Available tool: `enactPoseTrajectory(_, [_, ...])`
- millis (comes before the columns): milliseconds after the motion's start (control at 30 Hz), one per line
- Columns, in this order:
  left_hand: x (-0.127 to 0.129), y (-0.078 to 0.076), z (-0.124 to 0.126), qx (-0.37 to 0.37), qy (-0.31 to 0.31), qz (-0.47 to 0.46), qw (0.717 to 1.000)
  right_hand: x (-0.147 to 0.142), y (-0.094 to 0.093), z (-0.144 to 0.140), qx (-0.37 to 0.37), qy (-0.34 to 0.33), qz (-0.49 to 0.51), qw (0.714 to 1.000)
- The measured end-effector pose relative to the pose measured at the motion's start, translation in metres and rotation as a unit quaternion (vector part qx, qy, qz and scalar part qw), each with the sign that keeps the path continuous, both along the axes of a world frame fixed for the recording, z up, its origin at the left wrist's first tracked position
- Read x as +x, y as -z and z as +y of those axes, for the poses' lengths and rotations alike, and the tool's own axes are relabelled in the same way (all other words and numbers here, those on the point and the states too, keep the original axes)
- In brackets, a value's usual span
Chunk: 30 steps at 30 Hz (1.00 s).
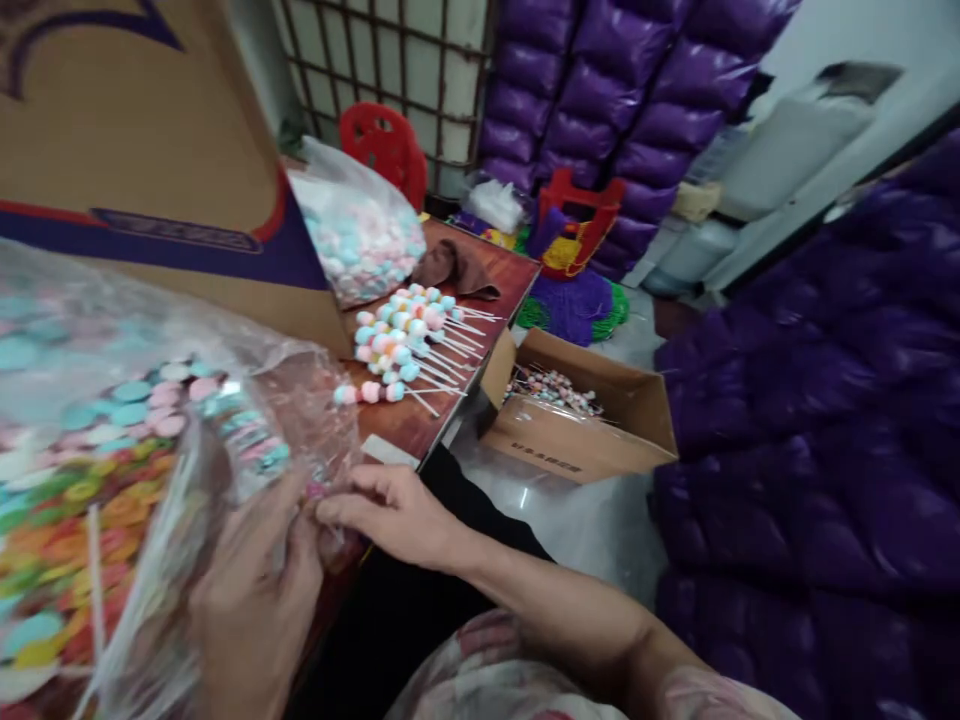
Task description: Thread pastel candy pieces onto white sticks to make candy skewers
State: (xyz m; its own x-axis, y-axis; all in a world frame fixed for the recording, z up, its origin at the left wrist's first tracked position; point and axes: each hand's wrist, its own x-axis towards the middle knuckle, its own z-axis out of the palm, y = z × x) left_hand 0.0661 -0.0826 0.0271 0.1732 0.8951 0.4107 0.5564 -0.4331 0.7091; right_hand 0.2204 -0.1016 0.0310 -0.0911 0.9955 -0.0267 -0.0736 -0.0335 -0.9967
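Observation:
My left hand (255, 590) and my right hand (397, 515) meet at the table's near edge, their fingertips pinched together. Between them shows a small pinkish bit (315, 490), too blurred to name, with clear plastic around it. Beside my left hand lies an open clear plastic bag (202, 440) with pastel discs (131, 400) and orange, yellow and green ring-shaped pieces (124, 500). A white stick (95, 580) lies over these pieces. Beyond my right hand, marshmallow-like skewers (397, 335) in pink, white and blue lie piled, their white sticks pointing right.
A large printed carton (150, 150) stands at the left of the table (420, 425). Behind the skewers are a bag of pastel pieces (367, 240) and a brown cloth (457, 270). On the floor, an open cardboard box (577, 445) holds many small sticks. Purple wrapped stacks (810, 450) line the right.

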Motion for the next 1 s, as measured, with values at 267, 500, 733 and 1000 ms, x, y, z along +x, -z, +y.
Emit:
enactPoseTrajectory(267, [0.037, 0.015, 0.011, -0.011, 0.137, 0.037, 0.99, 0.09, -0.005, -0.02, 0.008, 0.288, 0.126, 0.949])
enactPoseTrajectory(500, [0.018, 0.021, 0.007, -0.001, 0.001, 0.299, 0.954, 0.126, 0.004, -0.011, -0.006, 0.319, 0.126, 0.939])
enactPoseTrajectory(733, [-0.005, 0.005, 0.012, -0.01, -0.082, 0.161, 0.983, 0.022, 0.01, -0.015, 0.112, 0.082, -0.291, 0.947])
enactPoseTrajectory(1000, [-0.057, 0.005, 0.028, 0.048, -0.229, 0.157, 0.959, -0.034, 0.032, -0.004, 0.156, 0.044, -0.592, 0.79])
